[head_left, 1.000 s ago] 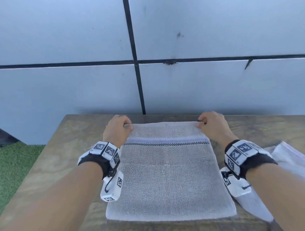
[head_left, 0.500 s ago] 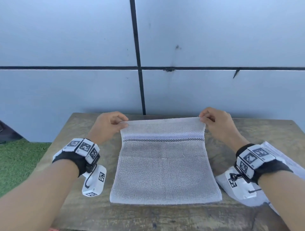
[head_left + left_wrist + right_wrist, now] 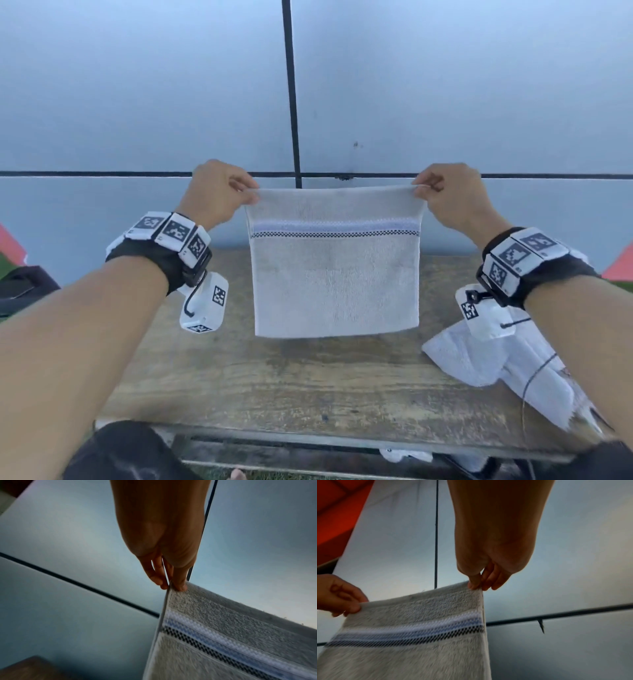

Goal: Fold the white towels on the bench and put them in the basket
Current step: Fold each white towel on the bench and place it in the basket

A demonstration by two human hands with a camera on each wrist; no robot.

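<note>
A white towel (image 3: pixel 335 274) with a blue and black checked band hangs in the air above the wooden bench (image 3: pixel 274 383), stretched between both hands. My left hand (image 3: pixel 248 193) pinches its top left corner, thumb and fingers closed on the hem (image 3: pixel 171 586). My right hand (image 3: pixel 422 190) pinches the top right corner (image 3: pixel 476 586). The towel (image 3: pixel 412 635) hangs flat and clear of the bench. A second white towel (image 3: pixel 513 370) lies crumpled at the bench's right end under my right forearm. No basket is in view.
A pale panelled wall (image 3: pixel 137 102) with dark seams stands right behind the bench. Green turf and a dark object (image 3: pixel 24 291) lie to the left; something red (image 3: pixel 620 263) shows at the right edge. My knee (image 3: pixel 126 448) is at the front edge.
Both hands have lifted the towel by its far corners off the bench, from lying flat to hanging upright in the air.
</note>
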